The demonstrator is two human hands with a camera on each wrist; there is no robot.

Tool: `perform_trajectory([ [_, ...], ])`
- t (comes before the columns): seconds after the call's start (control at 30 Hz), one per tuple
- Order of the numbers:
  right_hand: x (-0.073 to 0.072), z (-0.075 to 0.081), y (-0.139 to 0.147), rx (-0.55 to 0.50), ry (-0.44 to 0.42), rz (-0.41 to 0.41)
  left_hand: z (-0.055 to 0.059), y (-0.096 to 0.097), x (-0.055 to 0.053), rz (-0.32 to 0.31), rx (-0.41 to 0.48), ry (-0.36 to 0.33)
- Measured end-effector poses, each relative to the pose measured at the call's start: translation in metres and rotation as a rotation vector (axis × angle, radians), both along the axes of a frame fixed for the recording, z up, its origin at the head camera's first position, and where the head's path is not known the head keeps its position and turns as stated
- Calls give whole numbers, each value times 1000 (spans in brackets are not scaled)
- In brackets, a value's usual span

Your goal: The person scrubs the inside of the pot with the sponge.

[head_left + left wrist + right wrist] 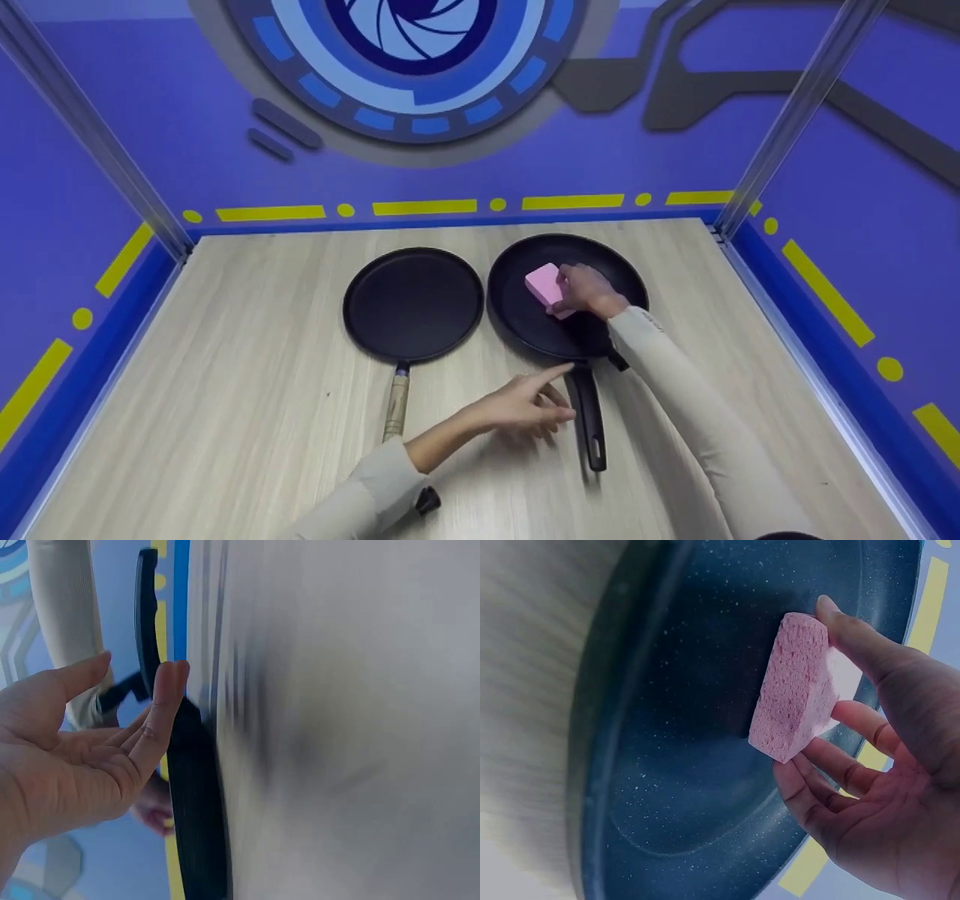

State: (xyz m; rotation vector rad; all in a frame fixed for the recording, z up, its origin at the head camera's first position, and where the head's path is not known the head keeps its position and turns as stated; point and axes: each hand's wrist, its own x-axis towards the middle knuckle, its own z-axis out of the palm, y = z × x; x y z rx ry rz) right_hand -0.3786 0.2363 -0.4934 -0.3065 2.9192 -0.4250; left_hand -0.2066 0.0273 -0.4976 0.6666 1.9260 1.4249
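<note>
My right hand [589, 289] pinches a pink sponge [544, 282] over the inside of a black frying pan [517, 319]. In the right wrist view the thumb is at one end of the porous sponge [791, 682] and the fingers at its other side, with the sponge tilted close to the speckled pan surface [690, 787]. My left hand [517, 405] hovers beside the pan's black handle [591, 427], holding nothing. Its index finger stretches toward where handle and pan meet, the other fingers loosely bent.
Left of the frying pan lies a flat black crepe pan [412, 304] with a wooden handle [397, 401], partly covered by my left sleeve [375, 487]. Both pans lie on a light wood table [225, 390]. Blue-purple walls [420, 180] with yellow marks enclose it at the back and sides.
</note>
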Motion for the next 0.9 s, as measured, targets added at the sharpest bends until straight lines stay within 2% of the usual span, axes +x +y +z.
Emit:
perform_trajectory([
  [0.13, 0, 0, -1, 17, 10, 14, -4, 19, 8, 25, 41, -117],
  [0.33, 0, -2, 0, 35, 9, 17, -12, 42, 18, 107, 87, -190],
  [0.43, 0, -1, 0, 37, -2, 12, -15, 49, 21, 168, 155, -286],
  [0.57, -2, 2, -3, 43, -30, 16, -15, 53, 21, 219, 236, -411],
  [0.7, -5, 6, -9, 67, -1, 110, -14, 54, 22, 226, 248, -439],
  [0.83, -13, 4, -16, 129, 104, 225, -15, 54, 25, 228, 235, -426],
  [0.9, -19, 1, -16, 180, 167, 227, -14, 55, 25, 230, 235, -425],
])
